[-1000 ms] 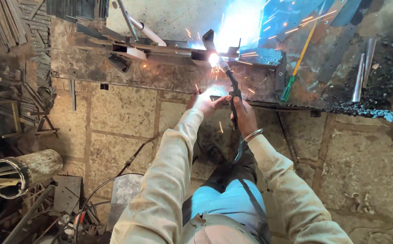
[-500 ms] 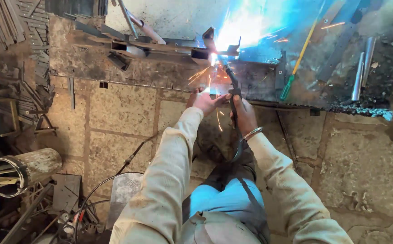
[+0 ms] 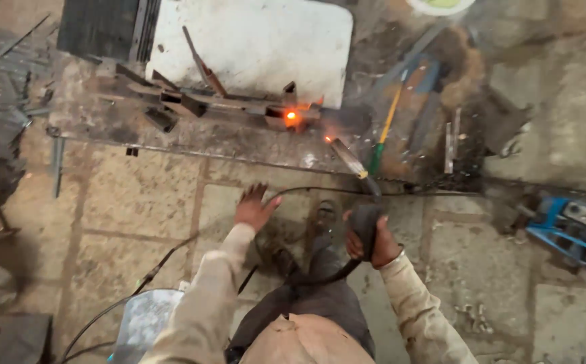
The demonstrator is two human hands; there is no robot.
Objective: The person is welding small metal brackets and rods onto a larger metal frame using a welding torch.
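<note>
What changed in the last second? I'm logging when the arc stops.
The arc is out: the right hand has pulled the electrode holder back from the steel frame, leaving a glowing spot. The left hand has let go and hangs open. The frame stays put on the bench.

No packages, no labels, no signs, no screens anywhere in view here: just bare metal, stone floor and tools, nothing printed to report.
</note>
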